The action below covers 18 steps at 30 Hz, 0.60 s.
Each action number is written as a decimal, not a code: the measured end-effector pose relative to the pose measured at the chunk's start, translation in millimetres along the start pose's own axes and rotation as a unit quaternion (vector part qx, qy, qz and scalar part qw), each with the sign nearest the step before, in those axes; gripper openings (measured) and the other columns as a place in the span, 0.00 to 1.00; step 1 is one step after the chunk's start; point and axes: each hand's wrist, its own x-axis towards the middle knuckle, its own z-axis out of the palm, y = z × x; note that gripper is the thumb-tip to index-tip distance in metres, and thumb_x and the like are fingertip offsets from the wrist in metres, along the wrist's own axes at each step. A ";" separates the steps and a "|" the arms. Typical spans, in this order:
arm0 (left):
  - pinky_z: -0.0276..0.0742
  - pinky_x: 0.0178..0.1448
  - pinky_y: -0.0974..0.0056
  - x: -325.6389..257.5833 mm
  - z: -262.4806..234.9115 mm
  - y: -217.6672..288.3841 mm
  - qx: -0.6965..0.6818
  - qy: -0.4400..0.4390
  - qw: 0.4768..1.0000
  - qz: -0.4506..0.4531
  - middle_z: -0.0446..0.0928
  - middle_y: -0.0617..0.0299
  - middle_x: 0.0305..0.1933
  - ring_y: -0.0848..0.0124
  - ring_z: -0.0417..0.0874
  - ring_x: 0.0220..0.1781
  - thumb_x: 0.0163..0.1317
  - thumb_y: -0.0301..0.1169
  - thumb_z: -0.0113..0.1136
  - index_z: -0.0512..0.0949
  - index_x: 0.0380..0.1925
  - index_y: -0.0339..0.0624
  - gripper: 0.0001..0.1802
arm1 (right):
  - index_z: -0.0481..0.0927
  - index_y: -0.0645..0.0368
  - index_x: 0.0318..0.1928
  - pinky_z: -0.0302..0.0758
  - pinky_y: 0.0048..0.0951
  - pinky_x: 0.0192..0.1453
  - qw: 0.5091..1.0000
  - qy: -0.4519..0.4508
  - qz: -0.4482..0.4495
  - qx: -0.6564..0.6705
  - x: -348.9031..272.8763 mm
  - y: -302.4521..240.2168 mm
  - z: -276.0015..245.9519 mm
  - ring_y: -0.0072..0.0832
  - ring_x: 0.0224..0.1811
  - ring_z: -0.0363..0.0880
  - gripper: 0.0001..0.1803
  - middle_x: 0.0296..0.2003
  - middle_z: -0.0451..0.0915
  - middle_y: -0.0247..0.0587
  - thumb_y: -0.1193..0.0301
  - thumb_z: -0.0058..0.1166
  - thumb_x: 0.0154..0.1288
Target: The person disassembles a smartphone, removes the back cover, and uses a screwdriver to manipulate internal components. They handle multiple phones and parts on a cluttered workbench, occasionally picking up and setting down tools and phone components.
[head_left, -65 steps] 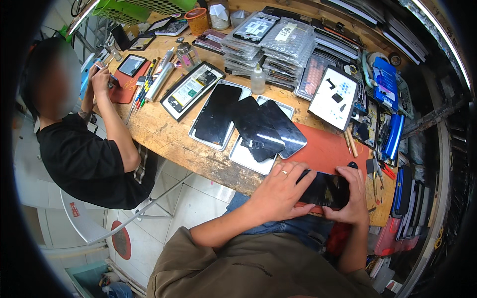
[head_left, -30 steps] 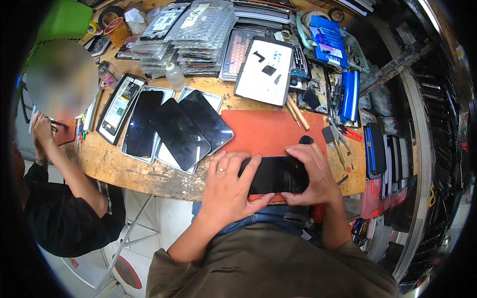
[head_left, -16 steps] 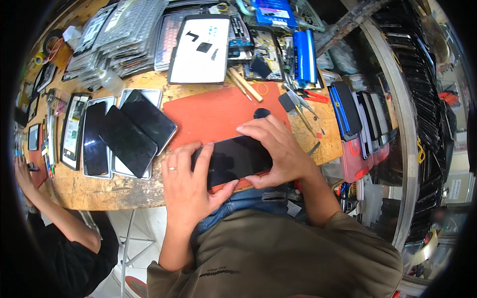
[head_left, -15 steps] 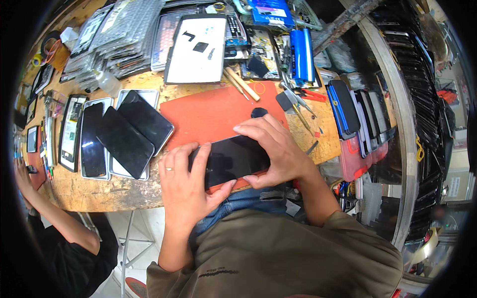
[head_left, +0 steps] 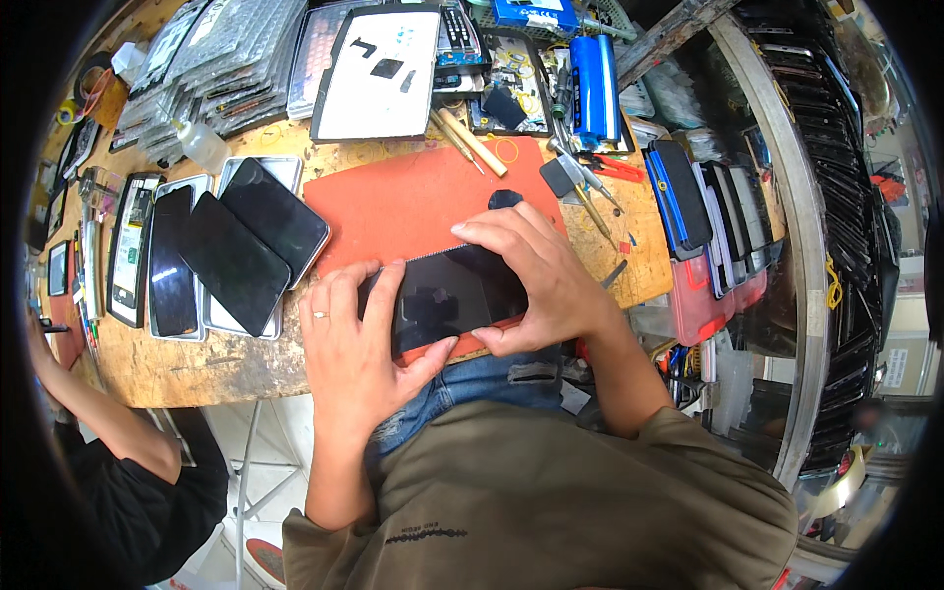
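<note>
A smartphone [head_left: 460,298] with a glossy black screen lies sideways between my hands, over the front part of an orange mat [head_left: 383,206]. My left hand [head_left: 349,339], with a ring on one finger, grips its left end, fingertips on the far edge and thumb by the near edge. Its right end is in my right hand [head_left: 551,285], fingers along the far side and thumb at the near side. Just beyond the right fingers sits a small dark piece [head_left: 504,200], partly covered. I cannot see the phone's underside.
Left of the mat, black phone panels [head_left: 236,261] overlap on white trays. A squeeze bottle [head_left: 204,147], bubble-wrapped packs [head_left: 211,69] and a white-faced board [head_left: 379,74] stand behind. Tweezers [head_left: 595,211] lie at right, near upright phones [head_left: 678,202]. Another person's arm [head_left: 108,413] reaches in at left.
The whole view has shifted a little, so the bench appears farther left and up. Both hands keep the same hold on the smartphone.
</note>
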 end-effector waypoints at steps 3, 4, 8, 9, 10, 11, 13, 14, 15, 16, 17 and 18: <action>0.69 0.70 0.41 1.0 1.2 -0.7 -0.014 0.019 1.000 0.001 0.76 0.47 0.62 0.46 0.77 0.63 0.48 0.52 0.83 0.75 0.71 0.38 0.52 | 0.72 0.56 0.74 0.74 0.52 0.66 1.000 0.002 -0.001 0.001 0.3 -0.2 -0.2 0.53 0.60 0.77 0.55 0.62 0.77 0.50 0.61 0.81 0.41; 0.69 0.70 0.41 1.4 1.7 -1.4 -0.017 0.029 0.999 0.010 0.76 0.46 0.62 0.45 0.77 0.63 0.48 0.52 0.83 0.72 0.73 0.37 0.54 | 0.72 0.56 0.74 0.74 0.52 0.67 1.000 0.004 -0.001 0.001 0.6 -0.5 -0.1 0.53 0.61 0.77 0.55 0.62 0.77 0.50 0.61 0.81 0.41; 0.69 0.69 0.40 -1.7 3.5 -1.7 -0.034 0.043 0.998 0.017 0.76 0.43 0.62 0.44 0.78 0.63 0.47 0.51 0.85 0.66 0.77 0.36 0.61 | 0.72 0.57 0.74 0.73 0.53 0.68 1.000 0.007 0.000 0.005 0.4 -1.6 0.5 0.54 0.64 0.77 0.55 0.62 0.77 0.51 0.61 0.81 0.41; 0.69 0.69 0.40 -1.5 3.2 -3.4 -0.036 0.046 0.998 0.022 0.76 0.42 0.61 0.44 0.77 0.63 0.46 0.51 0.85 0.65 0.78 0.36 0.62 | 0.72 0.57 0.74 0.73 0.53 0.69 1.000 0.000 0.002 0.002 0.7 -1.4 0.1 0.54 0.64 0.77 0.55 0.62 0.77 0.51 0.60 0.81 0.42; 0.69 0.69 0.40 -1.1 3.4 -4.8 -0.034 0.051 0.998 0.027 0.76 0.42 0.61 0.43 0.78 0.63 0.46 0.51 0.85 0.65 0.78 0.35 0.62 | 0.72 0.57 0.74 0.73 0.53 0.69 1.000 0.000 0.000 0.004 0.8 -1.0 -0.9 0.54 0.64 0.77 0.55 0.62 0.78 0.51 0.60 0.81 0.43; 0.69 0.69 0.40 -1.2 4.2 -5.6 -0.034 0.054 0.998 0.031 0.76 0.42 0.61 0.43 0.78 0.63 0.46 0.51 0.86 0.65 0.78 0.35 0.62 | 0.72 0.57 0.74 0.73 0.53 0.69 1.000 -0.010 0.003 0.003 0.6 -0.7 -1.9 0.54 0.64 0.77 0.55 0.62 0.78 0.51 0.60 0.81 0.43; 0.70 0.67 0.41 -2.2 5.6 -6.1 -0.033 0.059 0.997 0.033 0.77 0.44 0.59 0.45 0.78 0.60 0.46 0.52 0.85 0.65 0.77 0.36 0.62 | 0.72 0.58 0.74 0.72 0.53 0.70 0.999 0.013 -0.004 0.038 -0.2 0.8 -6.7 0.52 0.65 0.77 0.55 0.63 0.78 0.51 0.58 0.82 0.44; 0.70 0.66 0.41 -3.6 5.5 -5.5 -0.035 0.053 0.997 0.036 0.77 0.45 0.59 0.45 0.78 0.60 0.46 0.52 0.85 0.66 0.77 0.36 0.62 | 0.72 0.58 0.74 0.72 0.53 0.71 0.999 0.010 0.008 0.052 -0.3 1.0 -9.2 0.52 0.65 0.77 0.55 0.63 0.78 0.51 0.58 0.82 0.45; 0.70 0.66 0.42 -4.5 4.4 -5.3 -0.034 0.049 0.997 0.038 0.77 0.46 0.58 0.46 0.78 0.59 0.46 0.52 0.85 0.66 0.77 0.37 0.61 | 0.74 0.59 0.73 0.73 0.51 0.70 0.997 0.043 0.006 0.067 0.5 0.5 -11.2 0.50 0.64 0.78 0.51 0.62 0.79 0.51 0.59 0.82 0.48; 0.71 0.65 0.43 -4.4 3.4 -6.0 -0.028 0.048 0.998 0.043 0.78 0.46 0.58 0.47 0.78 0.58 0.46 0.52 0.85 0.66 0.77 0.37 0.61 | 0.75 0.60 0.71 0.75 0.49 0.68 0.994 0.069 0.015 0.079 2.4 -0.6 -13.2 0.48 0.62 0.79 0.48 0.60 0.80 0.51 0.60 0.81 0.51; 0.71 0.63 0.44 -3.4 3.5 -6.1 -0.037 0.054 0.997 0.046 0.78 0.49 0.57 0.49 0.78 0.56 0.46 0.53 0.85 0.67 0.78 0.39 0.61 | 0.77 0.61 0.70 0.76 0.47 0.67 0.990 0.106 0.011 0.086 5.8 -1.8 -14.8 0.46 0.61 0.81 0.44 0.58 0.81 0.51 0.61 0.81 0.53; 0.70 0.64 0.43 -3.1 2.7 -6.5 -0.035 0.045 0.997 0.045 0.77 0.47 0.57 0.47 0.78 0.56 0.45 0.54 0.85 0.67 0.77 0.39 0.62 | 0.79 0.62 0.66 0.78 0.44 0.63 0.991 0.094 0.042 0.084 9.9 -3.5 -17.2 0.45 0.57 0.82 0.39 0.55 0.83 0.50 0.63 0.79 0.56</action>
